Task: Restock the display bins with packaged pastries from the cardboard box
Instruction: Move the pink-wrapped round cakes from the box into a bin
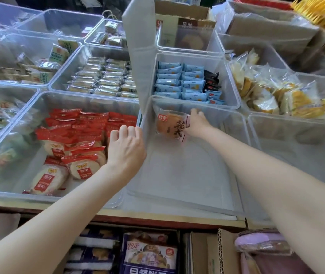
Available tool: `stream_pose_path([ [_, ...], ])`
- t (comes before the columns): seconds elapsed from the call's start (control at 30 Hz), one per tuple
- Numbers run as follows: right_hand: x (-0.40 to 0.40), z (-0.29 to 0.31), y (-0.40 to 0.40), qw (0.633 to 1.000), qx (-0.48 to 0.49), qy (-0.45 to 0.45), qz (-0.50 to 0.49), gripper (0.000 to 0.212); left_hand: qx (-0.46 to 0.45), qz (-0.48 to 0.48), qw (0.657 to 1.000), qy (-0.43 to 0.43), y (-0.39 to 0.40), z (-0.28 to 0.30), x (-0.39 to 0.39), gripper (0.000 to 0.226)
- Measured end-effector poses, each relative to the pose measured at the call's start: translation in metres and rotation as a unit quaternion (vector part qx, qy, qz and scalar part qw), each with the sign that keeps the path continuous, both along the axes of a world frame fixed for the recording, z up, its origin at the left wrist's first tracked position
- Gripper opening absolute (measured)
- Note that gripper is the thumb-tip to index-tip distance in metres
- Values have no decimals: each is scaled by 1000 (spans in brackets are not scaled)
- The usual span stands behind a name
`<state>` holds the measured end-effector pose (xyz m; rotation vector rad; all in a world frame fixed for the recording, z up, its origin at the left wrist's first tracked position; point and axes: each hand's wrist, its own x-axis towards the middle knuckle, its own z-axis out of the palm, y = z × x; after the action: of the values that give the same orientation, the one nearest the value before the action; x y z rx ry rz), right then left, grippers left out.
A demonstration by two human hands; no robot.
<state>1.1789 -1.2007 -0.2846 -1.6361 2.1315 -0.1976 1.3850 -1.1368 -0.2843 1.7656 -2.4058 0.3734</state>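
A clear plastic display bin stands in front of me at the centre, its lid raised upright along its left side. My right hand reaches into the bin's far left corner and grips a packaged round brown pastry in clear wrap with a red label. My left hand rests on the bin's left rim at the base of the lid, fingers curled over the edge. Part of a cardboard box shows below the counter at the bottom right.
Neighbouring bins hold red-wrapped rice crackers, blue packets, silver bars and yellow bagged pastries. A bare bin stands to the right. Bagged goods lie under the counter edge.
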Motion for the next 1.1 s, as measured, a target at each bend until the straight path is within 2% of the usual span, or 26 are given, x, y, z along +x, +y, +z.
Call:
stream_pose_path([
  [0.17, -1, 9, -2, 1000, 13, -10, 11, 61, 79, -16, 992, -100, 17, 7, -14, 28],
  [0.27, 2, 0, 0, 1000, -9, -25, 4, 54, 50, -27, 989, -137, 17, 4, -12, 16],
  [0.37, 5, -8, 3, 996, -69, -51, -10, 48, 43, -52, 988, -142, 15, 6, -11, 21],
  [0.47, 7, -13, 6, 995, -85, -56, -6, 42, 77, -36, 990, -111, 13, 4, -11, 22],
  [0.53, 8, -13, 10, 997, -61, -33, 19, 44, 76, -31, 993, -88, 11, 9, -12, 27],
  [0.63, 5, -1, 20, 998, -49, 15, 31, 48, 77, -49, 991, -97, 11, 20, -18, 37],
  [0.73, -5, 26, 30, 996, -38, 56, 57, 46, 95, -78, 988, -93, 16, 32, -34, 37],
  [0.83, -20, 66, 52, 985, -12, 91, 143, 37, 114, -106, 985, -72, 24, 45, -54, 34],
  [0.97, -41, 121, 115, 964, 39, 131, 229, 32, 109, -188, 975, -52, 57, 75, -86, 37],
  [1.1, -66, 161, 179, 949, 133, 130, 253, 20, 110, -259, 960, -3, 98, 106, -118, 35],
])
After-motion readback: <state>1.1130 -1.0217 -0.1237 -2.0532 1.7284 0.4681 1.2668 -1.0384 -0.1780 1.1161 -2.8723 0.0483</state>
